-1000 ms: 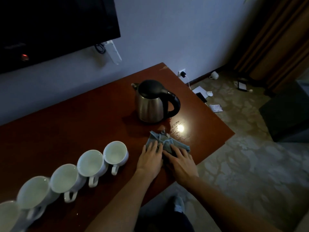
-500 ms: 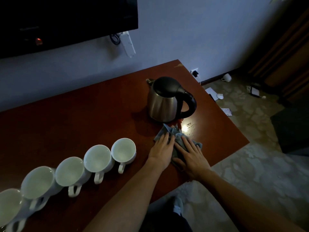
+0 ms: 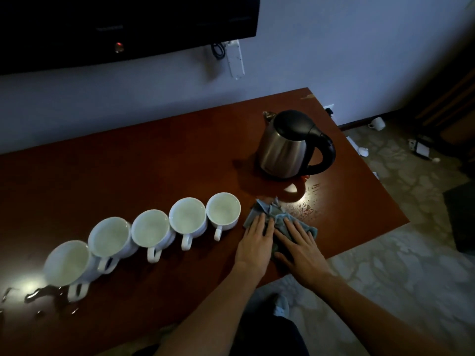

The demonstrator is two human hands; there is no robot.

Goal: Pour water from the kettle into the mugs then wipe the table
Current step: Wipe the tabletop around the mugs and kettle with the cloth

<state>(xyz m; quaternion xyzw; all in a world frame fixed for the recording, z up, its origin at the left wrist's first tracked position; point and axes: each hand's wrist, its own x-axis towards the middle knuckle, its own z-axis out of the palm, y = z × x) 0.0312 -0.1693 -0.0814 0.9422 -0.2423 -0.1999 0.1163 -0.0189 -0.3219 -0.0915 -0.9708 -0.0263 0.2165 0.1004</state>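
Observation:
A steel kettle [image 3: 288,147] with a black lid and handle stands at the back right of the dark red table [image 3: 128,163]. Several white mugs [image 3: 187,214] form a row running from the front left towards the middle. A crumpled grey-blue cloth [image 3: 281,217] lies just right of the last mug, in front of the kettle. My left hand [image 3: 255,242] and my right hand [image 3: 300,249] press flat on the cloth side by side, fingers spread. Water droplets [image 3: 305,206] glint on the table right of the cloth.
A puddle of water [image 3: 38,295] lies by the leftmost mug at the table's front left. A dark television [image 3: 115,24] and a white power strip [image 3: 236,60] hang on the wall behind. The table's right edge drops to a patterned floor with small items [image 3: 421,150].
Both hands and the cloth have slid left across the table, ending close to the last mug. The camera view has swung left, showing more mugs and the puddle.

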